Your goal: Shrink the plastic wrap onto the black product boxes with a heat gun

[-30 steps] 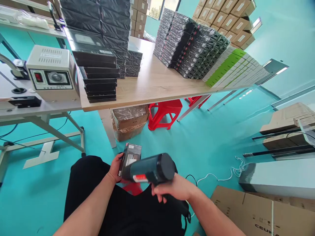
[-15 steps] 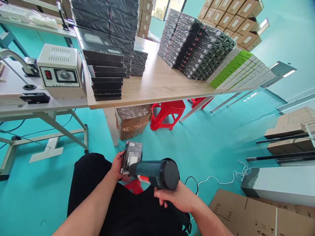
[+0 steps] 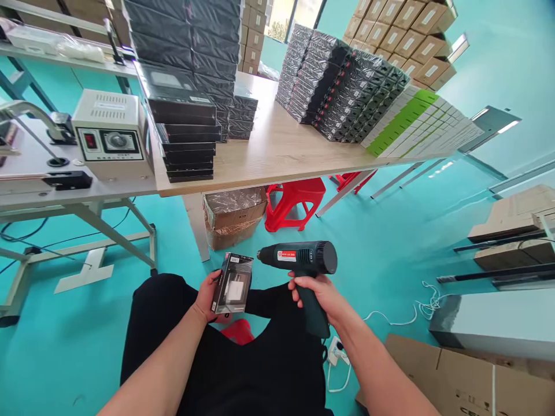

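Note:
My left hand [image 3: 208,297] grips a small black retail box [image 3: 234,286] by its left side, above my lap. The box has a pale picture and a label on the face turned up to me. In my right hand [image 3: 318,294] is a dark green heat gun [image 3: 299,256], its fingers wrapped round the handle. The gun's nozzle points left and sits just beyond the upper right corner of the box, apart from it. A red label shows on the barrel.
Ahead stands a wooden table [image 3: 269,164] bearing stacked black boxes [image 3: 186,115], wrapped bundles [image 3: 342,86] and white-green boxes [image 3: 420,124]. A beige control unit [image 3: 110,136] is at left. Below are a carton [image 3: 234,216] and red stool [image 3: 295,199]. Cartons [image 3: 437,370] and a power strip [image 3: 338,351] lie right.
The heat gun has swung up and to the right, off the face of the box, and now shows its side. The box has tilted slightly in my left hand.

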The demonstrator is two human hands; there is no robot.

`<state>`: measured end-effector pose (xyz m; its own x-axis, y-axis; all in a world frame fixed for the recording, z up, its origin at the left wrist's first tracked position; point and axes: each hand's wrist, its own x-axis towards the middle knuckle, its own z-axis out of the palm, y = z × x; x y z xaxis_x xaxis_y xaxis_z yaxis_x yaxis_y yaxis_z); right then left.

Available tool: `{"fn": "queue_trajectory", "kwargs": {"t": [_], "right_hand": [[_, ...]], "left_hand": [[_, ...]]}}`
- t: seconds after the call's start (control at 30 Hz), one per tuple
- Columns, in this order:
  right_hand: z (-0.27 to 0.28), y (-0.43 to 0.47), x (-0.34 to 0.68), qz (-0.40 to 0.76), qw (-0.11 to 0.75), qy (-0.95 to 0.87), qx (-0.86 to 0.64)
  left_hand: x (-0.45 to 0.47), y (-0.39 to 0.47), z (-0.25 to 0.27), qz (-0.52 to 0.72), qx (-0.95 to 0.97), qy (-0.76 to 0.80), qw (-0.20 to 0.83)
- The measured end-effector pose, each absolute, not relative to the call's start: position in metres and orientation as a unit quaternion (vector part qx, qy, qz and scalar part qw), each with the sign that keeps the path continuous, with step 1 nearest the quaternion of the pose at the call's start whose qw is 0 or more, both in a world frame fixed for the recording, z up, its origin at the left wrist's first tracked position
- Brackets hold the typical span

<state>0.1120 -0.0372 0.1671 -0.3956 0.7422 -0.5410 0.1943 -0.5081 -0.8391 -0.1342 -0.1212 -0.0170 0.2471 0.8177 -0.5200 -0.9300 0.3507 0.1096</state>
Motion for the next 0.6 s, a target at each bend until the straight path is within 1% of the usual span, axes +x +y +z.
{"fn": "queue_trajectory", "kwargs": {"t": [0.07, 0.13, 0.27, 0.3, 0.33, 0.37, 0.47, 0.5, 0.53, 0.6], "right_hand": [[0.166, -0.036, 0.12, 0.71, 0.167, -0.473, -0.494], [0.169, -0.042, 0.127, 0.719, 0.118, -0.494, -0.474], [0.172, -0.062, 0.137, 0.732, -0.027, -0.525, -0.433], [0.171, -0.066, 0.139, 0.735, -0.047, -0.526, -0.426], [0.169, -0.069, 0.14, 0.737, -0.048, -0.523, -0.425], [0.166, -0.072, 0.142, 0.74, -0.031, -0.514, -0.433], [0.156, -0.077, 0.145, 0.732, 0.07, -0.473, -0.485], [0.153, -0.079, 0.146, 0.728, 0.086, -0.463, -0.498], [0.151, -0.083, 0.145, 0.728, 0.086, -0.457, -0.504], [0.15, -0.092, 0.142, 0.75, 0.061, -0.448, -0.483]], "left_hand": [[-0.134, -0.12, -0.015, 0.563, -0.111, 0.259, 0.777], [-0.134, -0.119, -0.015, 0.564, -0.11, 0.263, 0.775], [-0.133, -0.118, -0.016, 0.56, -0.115, 0.253, 0.781], [-0.133, -0.118, -0.016, 0.56, -0.117, 0.253, 0.78], [-0.134, -0.118, -0.016, 0.562, -0.119, 0.255, 0.778], [-0.134, -0.118, -0.016, 0.565, -0.121, 0.258, 0.774], [-0.134, -0.119, -0.014, 0.574, -0.131, 0.263, 0.765], [-0.134, -0.119, -0.012, 0.577, -0.135, 0.26, 0.763], [-0.132, -0.119, -0.01, 0.581, -0.136, 0.253, 0.761], [-0.129, -0.117, -0.004, 0.595, -0.137, 0.236, 0.756]]}}
